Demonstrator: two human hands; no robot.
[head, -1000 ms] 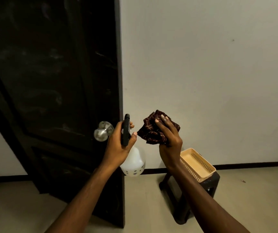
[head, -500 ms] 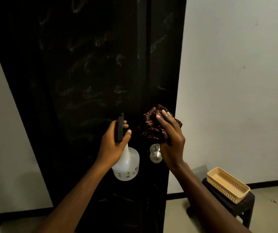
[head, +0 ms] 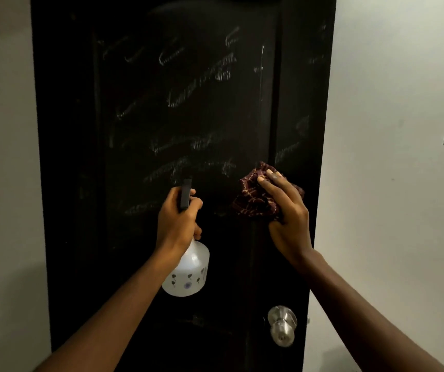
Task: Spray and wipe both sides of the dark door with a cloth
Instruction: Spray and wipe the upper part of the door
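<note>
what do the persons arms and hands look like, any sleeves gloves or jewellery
The left arm and right arm are bare right down to the frame edge, with no sleeve or cuff in view. The left hand and right hand wear no gloves. No watch, bracelet or ring shows on the wrists or on the fingers that can be seen.

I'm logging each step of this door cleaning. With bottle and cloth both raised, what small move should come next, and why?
Probably one squeeze of spray: the left hand grips the spray bottle with its black head pointed at the dark door, whose panel shows whitish smears. The right hand holds the cloth by the panel's right edge, seemingly ready to wipe afterwards.
</note>
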